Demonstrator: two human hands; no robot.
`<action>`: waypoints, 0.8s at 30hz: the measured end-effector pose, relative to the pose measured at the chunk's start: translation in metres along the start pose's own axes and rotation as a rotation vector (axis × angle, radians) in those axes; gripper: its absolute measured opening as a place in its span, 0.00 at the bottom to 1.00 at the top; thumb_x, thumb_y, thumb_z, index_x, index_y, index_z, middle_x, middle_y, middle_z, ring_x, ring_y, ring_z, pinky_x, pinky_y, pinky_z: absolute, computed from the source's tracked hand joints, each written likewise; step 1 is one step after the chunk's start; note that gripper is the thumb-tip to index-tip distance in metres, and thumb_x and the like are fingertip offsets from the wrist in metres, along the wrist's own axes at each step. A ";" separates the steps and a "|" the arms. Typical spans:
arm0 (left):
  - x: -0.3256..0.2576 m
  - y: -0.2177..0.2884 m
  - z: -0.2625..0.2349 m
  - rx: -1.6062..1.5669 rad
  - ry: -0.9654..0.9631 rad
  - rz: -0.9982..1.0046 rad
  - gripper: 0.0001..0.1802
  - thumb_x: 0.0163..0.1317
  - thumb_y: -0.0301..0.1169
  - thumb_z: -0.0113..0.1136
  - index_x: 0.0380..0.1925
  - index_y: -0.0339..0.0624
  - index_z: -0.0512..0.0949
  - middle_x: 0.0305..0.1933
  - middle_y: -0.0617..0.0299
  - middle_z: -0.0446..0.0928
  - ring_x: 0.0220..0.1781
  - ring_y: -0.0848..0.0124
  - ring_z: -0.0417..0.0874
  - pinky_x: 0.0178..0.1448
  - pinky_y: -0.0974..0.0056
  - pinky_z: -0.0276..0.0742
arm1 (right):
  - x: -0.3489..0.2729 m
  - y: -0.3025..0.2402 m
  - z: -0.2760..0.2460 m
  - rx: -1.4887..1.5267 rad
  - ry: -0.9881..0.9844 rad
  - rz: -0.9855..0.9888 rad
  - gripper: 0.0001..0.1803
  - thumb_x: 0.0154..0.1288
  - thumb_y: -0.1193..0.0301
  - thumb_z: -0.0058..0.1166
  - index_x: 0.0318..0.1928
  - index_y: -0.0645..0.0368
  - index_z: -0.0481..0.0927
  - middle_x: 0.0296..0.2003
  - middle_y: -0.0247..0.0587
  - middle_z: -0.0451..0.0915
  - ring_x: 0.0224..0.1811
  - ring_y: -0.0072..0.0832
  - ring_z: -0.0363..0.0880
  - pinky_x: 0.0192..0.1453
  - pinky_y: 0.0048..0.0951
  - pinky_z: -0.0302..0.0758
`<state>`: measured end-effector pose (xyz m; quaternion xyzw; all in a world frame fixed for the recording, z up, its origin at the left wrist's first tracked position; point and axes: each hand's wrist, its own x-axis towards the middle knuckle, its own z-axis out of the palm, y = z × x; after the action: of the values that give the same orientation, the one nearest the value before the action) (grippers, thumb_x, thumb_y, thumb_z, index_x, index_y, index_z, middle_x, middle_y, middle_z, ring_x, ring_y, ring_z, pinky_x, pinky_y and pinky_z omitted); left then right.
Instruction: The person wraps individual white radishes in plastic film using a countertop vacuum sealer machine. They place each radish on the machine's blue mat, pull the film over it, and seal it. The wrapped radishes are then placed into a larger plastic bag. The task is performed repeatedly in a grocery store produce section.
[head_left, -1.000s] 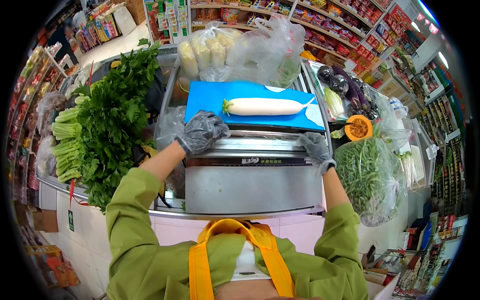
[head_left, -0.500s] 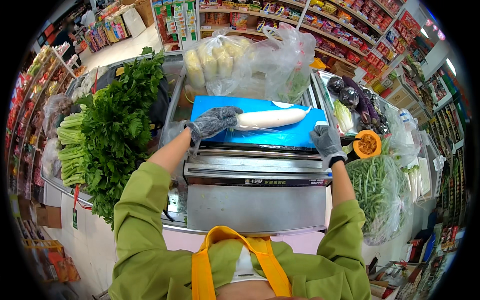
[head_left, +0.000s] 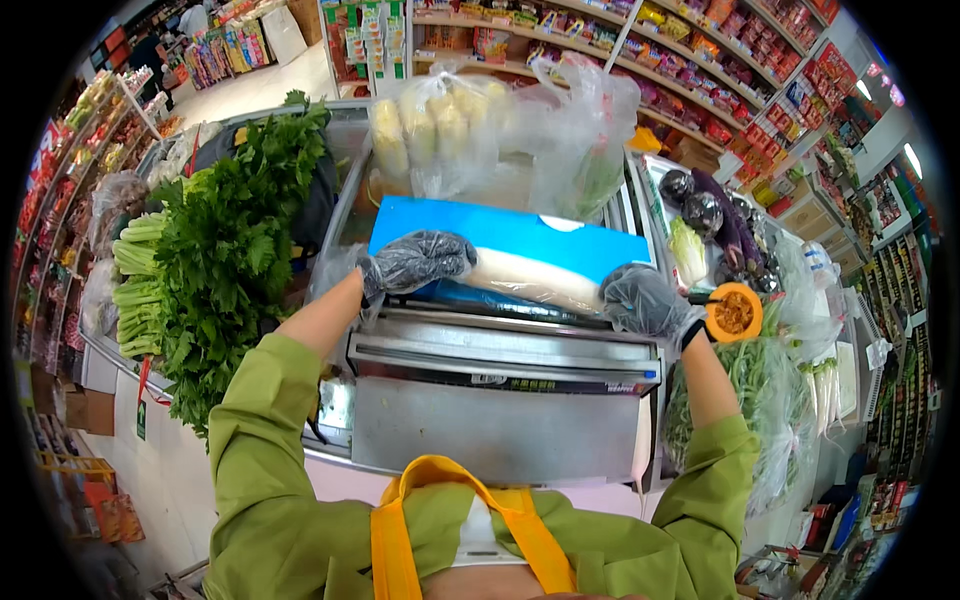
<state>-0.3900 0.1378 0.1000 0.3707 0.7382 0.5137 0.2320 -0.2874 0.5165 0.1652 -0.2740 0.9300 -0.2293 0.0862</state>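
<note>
A long white radish [head_left: 530, 278] lies across a blue board [head_left: 520, 226] on top of a steel wrapping machine [head_left: 500, 375]. Clear film seems to cover the radish. My left hand [head_left: 415, 262], in a grey glove, closes over the radish's left end. My right hand [head_left: 645, 300], gloved too, clasps its right end. Both green sleeves come in from the lower edge, above a yellow apron strap.
Leafy greens and celery [head_left: 215, 260] are piled at the left. Clear bags of corn [head_left: 440, 130] stand behind the board. At the right are dark eggplants [head_left: 715, 210], a cut orange squash [head_left: 735, 312] and a bag of green beans [head_left: 775, 400]. Store shelves run behind.
Both hands rose from the machine's front edge to the radish and closed on its ends. The radish now lies nearer me, at the board's front edge.
</note>
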 end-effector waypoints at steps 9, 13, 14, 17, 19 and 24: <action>-0.019 0.027 0.016 0.867 -0.082 0.140 0.09 0.58 0.43 0.64 0.29 0.53 0.85 0.70 0.63 0.65 0.76 0.50 0.53 0.78 0.42 0.35 | 0.047 -0.028 0.042 -0.349 0.255 -0.026 0.10 0.68 0.67 0.47 0.42 0.55 0.81 0.40 0.45 0.82 0.44 0.41 0.81 0.49 0.39 0.77; -0.021 0.039 0.021 1.055 -0.107 0.254 0.13 0.61 0.46 0.59 0.26 0.54 0.84 0.76 0.60 0.56 0.78 0.45 0.46 0.78 0.37 0.29 | 0.087 0.025 0.045 -0.068 0.243 -0.041 0.14 0.71 0.67 0.42 0.48 0.55 0.80 0.43 0.47 0.82 0.44 0.42 0.82 0.49 0.38 0.78; -0.019 0.038 0.021 1.045 -0.102 0.243 0.13 0.61 0.46 0.59 0.26 0.53 0.84 0.76 0.58 0.56 0.79 0.45 0.46 0.78 0.37 0.30 | 0.092 0.035 0.042 -0.213 0.206 -0.025 0.15 0.71 0.66 0.42 0.48 0.56 0.80 0.42 0.49 0.82 0.44 0.44 0.82 0.48 0.38 0.78; -0.013 0.041 0.011 1.038 -0.121 0.172 0.15 0.61 0.47 0.59 0.26 0.51 0.83 0.77 0.52 0.54 0.79 0.44 0.45 0.78 0.38 0.31 | 0.109 0.024 0.044 -0.143 0.123 0.020 0.16 0.72 0.65 0.42 0.51 0.56 0.78 0.39 0.52 0.83 0.45 0.46 0.81 0.48 0.40 0.78; -0.009 0.040 0.007 1.002 -0.120 0.127 0.16 0.61 0.48 0.59 0.26 0.50 0.83 0.77 0.52 0.53 0.79 0.44 0.45 0.78 0.39 0.31 | 0.115 0.000 0.049 -0.105 0.056 0.042 0.16 0.71 0.64 0.43 0.52 0.56 0.77 0.37 0.54 0.82 0.44 0.47 0.82 0.47 0.41 0.77; 0.011 0.031 0.000 0.988 -0.152 0.083 0.15 0.62 0.48 0.58 0.33 0.52 0.87 0.76 0.54 0.54 0.78 0.46 0.48 0.79 0.43 0.35 | 0.116 0.011 0.061 -0.455 0.140 -0.019 0.16 0.68 0.61 0.50 0.48 0.59 0.75 0.35 0.54 0.83 0.37 0.46 0.83 0.42 0.43 0.77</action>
<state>-0.3869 0.1529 0.1291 0.5018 0.8588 0.0830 0.0613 -0.3717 0.4381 0.1024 -0.2783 0.9589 -0.0331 -0.0447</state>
